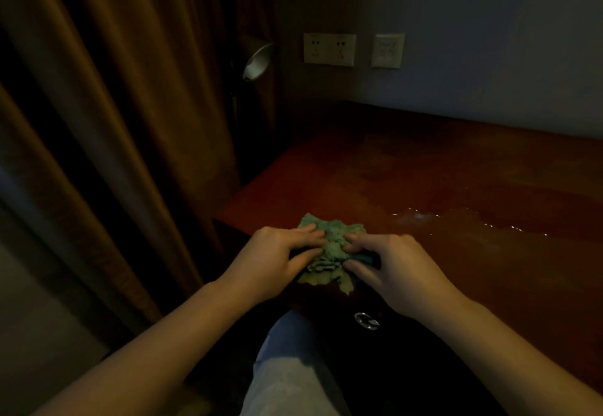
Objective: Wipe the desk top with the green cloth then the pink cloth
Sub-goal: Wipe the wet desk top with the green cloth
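Between the hands lies a green cloth (329, 249) on a reddish-brown desk (424, 180). Left of them hang brown curtains (114, 105); beyond, white sockets (329, 49); below, pale blue trousers (287, 366).

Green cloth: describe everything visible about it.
The green cloth is a pale green, nubby rag, crumpled into a heap with ragged edges. It lies at the near left corner of the reddish desk top, its lower edge at the front rim. The left hand and right hand grip it from either side.

On desk (456, 187) nr front-left corner: cloth (330, 247) — L hand (270, 260) on its left side, R hand (394, 268) on right.
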Demonstrator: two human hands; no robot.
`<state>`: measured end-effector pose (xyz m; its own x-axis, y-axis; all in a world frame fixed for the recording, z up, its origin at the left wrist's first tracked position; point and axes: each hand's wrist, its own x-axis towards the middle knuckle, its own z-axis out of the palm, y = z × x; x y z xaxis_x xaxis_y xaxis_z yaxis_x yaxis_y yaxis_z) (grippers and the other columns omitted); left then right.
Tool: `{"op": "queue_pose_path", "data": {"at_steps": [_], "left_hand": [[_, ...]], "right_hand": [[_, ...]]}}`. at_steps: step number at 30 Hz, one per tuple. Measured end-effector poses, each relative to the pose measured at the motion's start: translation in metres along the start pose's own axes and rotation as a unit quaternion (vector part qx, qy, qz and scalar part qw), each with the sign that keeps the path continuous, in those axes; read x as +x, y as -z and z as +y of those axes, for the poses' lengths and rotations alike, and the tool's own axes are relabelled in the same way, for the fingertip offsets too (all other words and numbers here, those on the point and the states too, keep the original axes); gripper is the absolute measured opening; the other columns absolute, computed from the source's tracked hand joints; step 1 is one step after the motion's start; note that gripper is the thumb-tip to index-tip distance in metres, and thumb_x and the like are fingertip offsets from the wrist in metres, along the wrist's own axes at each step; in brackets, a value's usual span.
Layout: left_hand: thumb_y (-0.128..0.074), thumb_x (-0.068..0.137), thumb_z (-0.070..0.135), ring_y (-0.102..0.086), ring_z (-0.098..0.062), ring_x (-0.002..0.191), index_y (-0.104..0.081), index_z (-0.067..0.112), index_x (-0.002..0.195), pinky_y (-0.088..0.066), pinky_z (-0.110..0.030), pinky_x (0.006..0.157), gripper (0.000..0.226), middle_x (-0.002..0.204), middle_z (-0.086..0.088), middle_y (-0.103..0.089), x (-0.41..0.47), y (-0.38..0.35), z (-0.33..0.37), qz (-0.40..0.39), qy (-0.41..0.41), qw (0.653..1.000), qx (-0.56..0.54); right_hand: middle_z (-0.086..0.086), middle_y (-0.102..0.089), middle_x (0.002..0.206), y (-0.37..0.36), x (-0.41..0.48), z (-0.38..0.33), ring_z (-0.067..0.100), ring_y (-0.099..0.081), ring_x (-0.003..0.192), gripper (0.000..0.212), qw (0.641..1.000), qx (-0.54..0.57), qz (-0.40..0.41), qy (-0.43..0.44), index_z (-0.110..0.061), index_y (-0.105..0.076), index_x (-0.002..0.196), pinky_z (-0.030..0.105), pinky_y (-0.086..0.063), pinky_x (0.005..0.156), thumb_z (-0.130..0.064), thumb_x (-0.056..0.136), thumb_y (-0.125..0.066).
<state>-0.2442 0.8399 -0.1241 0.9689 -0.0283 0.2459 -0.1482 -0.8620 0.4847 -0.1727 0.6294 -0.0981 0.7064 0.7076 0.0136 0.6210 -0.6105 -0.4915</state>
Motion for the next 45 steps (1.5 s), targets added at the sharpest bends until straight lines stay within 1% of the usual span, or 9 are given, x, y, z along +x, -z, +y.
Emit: {"op": "queue_pose_path", "data": {"at_steps": [7,13,18,20,26,32,38,41,45], "left_hand": [[-0.059,0.099,0.031,-0.05,-0.01,0.13,-0.066,0.024,0.128,-0.041,-0.035,0.111,0.031,0.138,0.009,-0.059,0.048,0.008,0.002,-0.011,0.083,0.995,0.052],[-0.063,0.095,0.029,-0.04,0.012,0.126,-0.067,0.027,0.126,-0.032,-0.015,0.111,0.03,0.136,0.014,-0.059,0.014,0.005,0.004,-0.013,0.045,0.999,0.005],[-0.057,0.099,0.033,-0.055,-0.014,0.123,-0.065,0.026,0.128,-0.045,-0.033,0.106,0.031,0.136,0.005,-0.061,0.063,0.006,0.015,-0.011,0.118,0.99,0.082],[-0.056,0.1,0.032,-0.055,-0.018,0.124,-0.064,0.024,0.13,-0.044,-0.035,0.107,0.032,0.136,0.002,-0.06,0.072,0.007,0.019,-0.018,0.125,0.987,0.099],[-0.061,0.096,0.035,-0.049,-0.009,0.131,-0.065,0.028,0.128,-0.041,-0.036,0.112,0.032,0.139,0.008,-0.058,0.049,0.007,0.011,-0.069,0.096,0.992,0.044],[-0.057,0.1,0.029,-0.056,-0.018,0.122,-0.065,0.022,0.128,-0.046,-0.037,0.106,0.03,0.134,0.002,-0.061,0.092,0.006,0.018,-0.041,0.124,0.988,0.078],[-0.059,0.098,0.032,-0.049,-0.014,0.132,-0.063,0.027,0.13,-0.041,-0.038,0.112,0.032,0.142,0.006,-0.056,0.082,0.005,0.004,-0.077,0.103,0.991,0.047],[-0.058,0.098,0.032,-0.051,-0.013,0.13,-0.064,0.027,0.128,-0.043,-0.038,0.11,0.031,0.139,0.007,-0.058,0.088,0.003,0.0,-0.068,0.095,0.992,0.041],[-0.058,0.099,0.029,-0.056,-0.018,0.123,-0.067,0.023,0.126,-0.045,-0.038,0.106,0.029,0.134,0.002,-0.062,0.124,0.003,0.001,-0.016,0.113,0.989,0.091]], "right_hand": [[-0.002,-0.055,0.138,0.0,0.042,-0.003,0.022,-0.053,0.124,0.035,0.999,-0.03,0.034,-0.021,-0.023,-0.055,0.134,0.035,-0.046,0.1,-0.03,0.1,-0.056],[-0.013,-0.05,0.144,-0.003,0.012,0.006,0.014,-0.05,0.128,0.033,0.999,-0.038,0.004,0.022,-0.031,-0.056,0.131,0.033,-0.046,0.101,-0.035,0.098,-0.056],[-0.001,-0.055,0.139,0.008,0.053,0.004,0.023,-0.054,0.124,0.033,0.998,-0.051,0.023,-0.02,-0.024,-0.056,0.133,0.037,-0.047,0.1,-0.027,0.1,-0.055],[0.0,-0.056,0.138,0.012,0.058,0.004,0.023,-0.053,0.124,0.033,0.998,-0.062,0.015,-0.024,-0.021,-0.056,0.134,0.037,-0.046,0.101,-0.025,0.1,-0.054],[-0.009,-0.047,0.147,0.014,0.029,0.017,0.016,-0.045,0.135,0.034,0.999,-0.045,-0.025,0.005,-0.025,-0.057,0.133,0.033,-0.042,0.107,-0.028,0.099,-0.057],[0.002,-0.06,0.132,0.025,0.071,0.016,0.023,-0.057,0.118,0.031,0.997,-0.067,0.024,-0.031,-0.02,-0.062,0.129,0.038,-0.05,0.098,-0.024,0.098,-0.059],[-0.004,-0.062,0.13,0.028,0.062,0.02,0.017,-0.06,0.113,0.029,0.992,-0.125,-0.029,0.013,-0.024,-0.061,0.127,0.034,-0.051,0.093,-0.029,0.099,-0.056],[-0.005,-0.059,0.134,0.03,0.067,0.026,0.017,-0.058,0.118,0.031,0.993,-0.116,-0.025,0.011,-0.026,-0.059,0.129,0.035,-0.05,0.096,-0.031,0.099,-0.055],[0.0,-0.064,0.127,0.033,0.102,0.029,0.02,-0.062,0.108,0.03,0.993,-0.113,0.027,-0.012,-0.022,-0.062,0.126,0.034,-0.053,0.091,-0.029,0.098,-0.058]]}}
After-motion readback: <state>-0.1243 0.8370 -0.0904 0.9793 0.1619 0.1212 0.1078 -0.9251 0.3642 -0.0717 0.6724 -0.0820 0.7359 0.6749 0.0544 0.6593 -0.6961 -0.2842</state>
